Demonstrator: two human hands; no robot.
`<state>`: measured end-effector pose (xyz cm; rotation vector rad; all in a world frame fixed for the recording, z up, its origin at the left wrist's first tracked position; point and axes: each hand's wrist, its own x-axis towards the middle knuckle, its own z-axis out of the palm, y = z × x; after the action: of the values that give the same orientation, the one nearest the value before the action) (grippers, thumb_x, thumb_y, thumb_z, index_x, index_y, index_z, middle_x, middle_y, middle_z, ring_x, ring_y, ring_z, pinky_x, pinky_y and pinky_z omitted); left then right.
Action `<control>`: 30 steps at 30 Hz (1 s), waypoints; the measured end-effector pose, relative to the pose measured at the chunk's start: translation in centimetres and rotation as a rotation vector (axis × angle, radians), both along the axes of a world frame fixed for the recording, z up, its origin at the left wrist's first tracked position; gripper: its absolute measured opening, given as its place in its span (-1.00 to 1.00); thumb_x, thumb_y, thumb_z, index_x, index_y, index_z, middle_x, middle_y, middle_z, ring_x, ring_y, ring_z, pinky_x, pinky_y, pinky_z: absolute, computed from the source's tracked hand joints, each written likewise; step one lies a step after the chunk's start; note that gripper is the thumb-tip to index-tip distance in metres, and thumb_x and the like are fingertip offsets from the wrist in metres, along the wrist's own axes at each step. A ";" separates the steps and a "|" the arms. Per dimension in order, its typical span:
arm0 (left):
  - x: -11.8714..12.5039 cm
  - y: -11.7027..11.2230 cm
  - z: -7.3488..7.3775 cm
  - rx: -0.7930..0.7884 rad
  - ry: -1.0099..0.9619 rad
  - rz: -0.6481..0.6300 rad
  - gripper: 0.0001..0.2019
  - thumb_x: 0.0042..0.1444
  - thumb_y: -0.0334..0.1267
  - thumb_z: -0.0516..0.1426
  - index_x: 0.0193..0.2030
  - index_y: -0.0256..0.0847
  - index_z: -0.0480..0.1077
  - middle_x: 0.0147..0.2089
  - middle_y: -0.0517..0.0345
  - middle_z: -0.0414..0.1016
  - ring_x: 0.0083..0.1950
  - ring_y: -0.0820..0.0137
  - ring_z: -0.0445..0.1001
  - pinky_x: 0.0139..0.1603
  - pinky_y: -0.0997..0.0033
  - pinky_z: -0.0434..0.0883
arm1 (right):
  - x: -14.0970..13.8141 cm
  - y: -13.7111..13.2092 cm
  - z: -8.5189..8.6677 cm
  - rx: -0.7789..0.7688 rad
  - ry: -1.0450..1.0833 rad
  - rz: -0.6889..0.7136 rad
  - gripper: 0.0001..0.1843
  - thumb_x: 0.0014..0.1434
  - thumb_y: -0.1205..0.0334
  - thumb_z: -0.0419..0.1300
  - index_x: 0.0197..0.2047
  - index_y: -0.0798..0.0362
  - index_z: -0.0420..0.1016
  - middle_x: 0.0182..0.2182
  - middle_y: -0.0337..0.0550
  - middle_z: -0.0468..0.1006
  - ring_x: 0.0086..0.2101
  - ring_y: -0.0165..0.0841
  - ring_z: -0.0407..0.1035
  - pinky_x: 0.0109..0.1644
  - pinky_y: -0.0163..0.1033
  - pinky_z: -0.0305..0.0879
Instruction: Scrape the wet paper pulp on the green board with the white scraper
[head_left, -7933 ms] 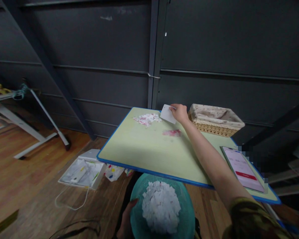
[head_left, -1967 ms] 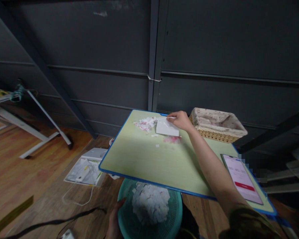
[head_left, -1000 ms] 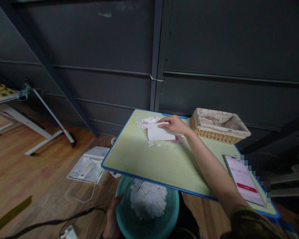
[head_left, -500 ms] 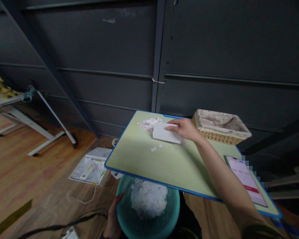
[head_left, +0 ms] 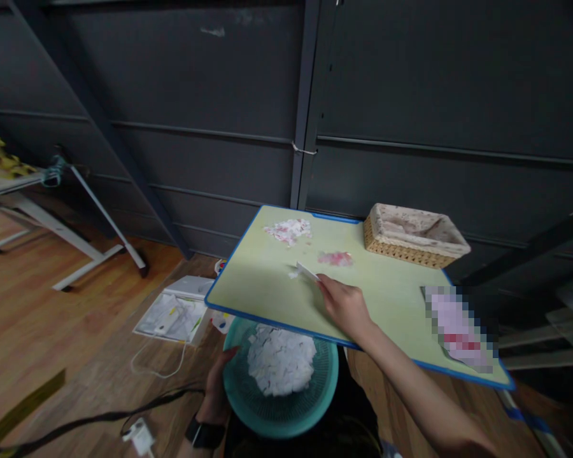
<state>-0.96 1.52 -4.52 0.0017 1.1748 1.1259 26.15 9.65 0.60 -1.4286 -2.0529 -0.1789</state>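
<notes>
Mid-frame, the right hand pinches 1 white card beside paper bits. Bottom middle, the left hand, half curled, holds a green basket.

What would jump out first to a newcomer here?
Probably the teal basket heaped with white scraps, held by the left hand below the near edge of the green tabletop. Then the right hand, holding a white card over the tabletop, and pink-flecked scraps at its far left.

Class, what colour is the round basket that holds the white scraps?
Teal: the round basket shows in the head view, the only one here.
</notes>
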 end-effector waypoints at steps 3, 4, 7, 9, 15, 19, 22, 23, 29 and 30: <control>0.0 0.3 0.5 0.078 -0.013 -0.023 -0.81 -0.24 -0.33 0.34 -0.38 -0.28 0.58 -0.37 0.00 0.72 -0.04 -0.07 0.60 0.01 0.05 0.50 | -0.4 -0.3 0.7 -0.031 0.041 0.111 -0.69 0.28 0.26 0.04 -0.05 0.02 0.58 -0.23 -0.07 0.67 -0.36 -0.31 0.56 -0.25 -0.30 0.45; -0.1 0.4 0.6 0.094 -0.018 -0.042 -0.77 -0.22 -0.32 0.34 -0.33 -0.29 0.59 -0.35 -0.01 0.72 -0.04 -0.05 0.60 0.01 0.06 0.49 | -0.5 -0.3 0.9 -0.031 0.064 0.123 -0.70 0.29 0.25 0.05 -0.05 0.01 0.59 -0.22 -0.08 0.67 -0.35 -0.30 0.57 -0.23 -0.29 0.46; -0.3 0.4 0.7 0.121 -0.002 -0.092 -0.77 -0.14 -0.30 0.30 -0.29 -0.34 0.58 -0.37 -0.03 0.72 -0.07 0.00 0.62 0.00 0.09 0.48 | -0.7 0.2 1.2 0.005 0.126 0.114 -0.69 0.30 0.23 0.04 -0.05 0.05 0.59 -0.20 -0.05 0.66 -0.31 -0.30 0.58 -0.21 -0.30 0.47; -0.5 0.4 0.5 0.142 0.026 -0.104 -0.80 -0.11 -0.31 0.29 -0.32 -0.36 0.57 -0.41 -0.03 0.70 -0.12 0.02 0.63 -0.04 0.10 0.49 | -0.9 0.7 1.1 0.019 0.143 0.145 -0.69 0.30 0.24 0.05 -0.03 0.09 0.58 -0.17 -0.01 0.65 -0.28 -0.29 0.58 -0.18 -0.30 0.47; -1.2 0.5 -0.2 0.144 0.049 -0.112 -0.74 -0.07 -0.28 0.28 -0.21 -0.35 0.55 -0.40 0.01 0.70 -0.28 0.13 0.64 -0.13 0.17 0.49 | -2.0 -0.3 0.6 0.013 0.164 0.351 -0.69 0.28 0.33 0.06 -0.02 0.03 0.58 -0.17 -0.08 0.66 -0.26 -0.31 0.58 -0.16 -0.27 0.50; -1.3 0.5 0.2 0.122 0.045 -0.138 -0.79 -0.05 -0.28 0.26 -0.26 -0.35 0.55 -0.42 0.00 0.70 -0.30 0.15 0.64 -0.14 0.18 0.48 | -2.5 -3.0 0.9 -0.012 0.175 0.428 -0.64 0.28 0.33 0.05 0.04 -0.09 0.56 -0.17 -0.16 0.66 -0.24 -0.32 0.58 -0.16 -0.25 0.52; -1.2 0.4 0.9 0.101 0.016 -0.126 -0.84 -0.07 -0.30 0.26 -0.32 -0.33 0.54 -0.44 0.02 0.69 -0.26 0.12 0.64 -0.13 0.16 0.49 | -2.7 -4.5 1.1 -0.078 0.151 0.452 -0.64 0.28 0.29 0.06 0.06 -0.14 0.55 -0.17 -0.19 0.65 -0.26 -0.32 0.58 -0.20 -0.24 0.54; -1.1 0.4 1.1 0.094 0.009 -0.122 -0.85 -0.07 -0.30 0.27 -0.34 -0.33 0.54 -0.45 0.02 0.68 -0.25 0.11 0.64 -0.13 0.16 0.49 | -2.7 -4.8 1.2 -0.092 0.153 0.460 -0.64 0.29 0.29 0.06 0.06 -0.13 0.55 -0.17 -0.18 0.65 -0.27 -0.32 0.58 -0.21 -0.24 0.54; -1.0 0.2 1.7 0.074 0.008 -0.111 -0.88 -0.09 -0.32 0.28 -0.37 -0.30 0.53 -0.44 0.06 0.69 -0.28 0.16 0.64 -0.13 0.21 0.48 | -2.6 -4.8 1.7 -0.096 0.274 0.469 -0.71 0.29 0.24 0.10 -0.01 -0.13 0.58 -0.24 -0.24 0.67 -0.36 -0.36 0.58 -0.30 -0.30 0.52; -1.0 0.2 1.6 0.079 0.011 -0.112 -0.88 -0.09 -0.32 0.28 -0.37 -0.30 0.53 -0.45 0.06 0.68 -0.29 0.16 0.64 -0.13 0.22 0.48 | -2.4 -4.6 1.9 -0.094 0.280 0.445 -0.72 0.28 0.23 0.10 -0.03 -0.14 0.59 -0.25 -0.24 0.67 -0.37 -0.36 0.58 -0.30 -0.30 0.52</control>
<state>-1.98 1.75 -2.87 0.1332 1.1259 1.0733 23.72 5.08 2.46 -0.9501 -2.0997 0.2894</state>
